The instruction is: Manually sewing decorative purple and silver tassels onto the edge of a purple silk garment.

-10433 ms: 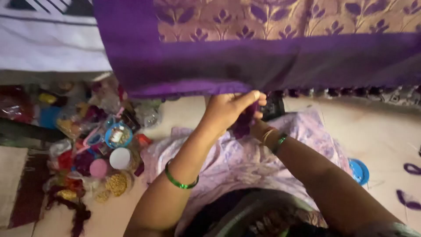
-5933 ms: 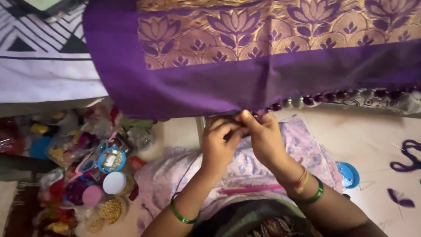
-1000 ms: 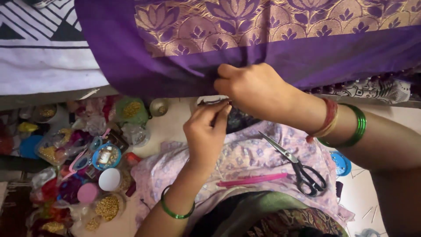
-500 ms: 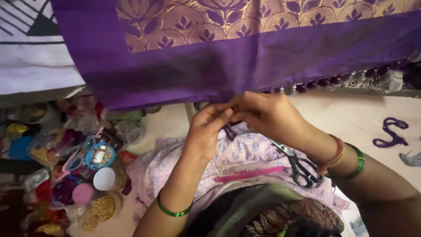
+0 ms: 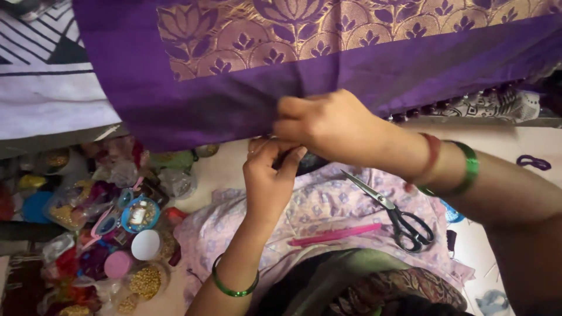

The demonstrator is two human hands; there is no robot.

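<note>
Floor: pale, smooth floor [image 5: 225, 169], seen from above; the work sits low on it, in front of the person's lap.
Raised surface: a ledge at top left under a white cloth with black lines [image 5: 41, 88].
Purple fabric: purple fabric [image 5: 246, 99] with a gold lotus-patterned band hangs from the upper surface; small tassels line its lower edge at right.
Right hand: right hand [image 5: 328, 126], its grip clenched on the fabric's lower hem.
Left hand: left hand [image 5: 269, 175], fingertips pinched at the same hem just below the right; what they pinch cannot be told.
Lap cloth: pale lilac printed cloth [image 5: 328, 205] carrying 1 pair of black-handled scissors [image 5: 398, 213] and 1 pink stick [image 5: 333, 235].
Left clutter: heap of bead jars and small containers [image 5: 111, 228].
</note>
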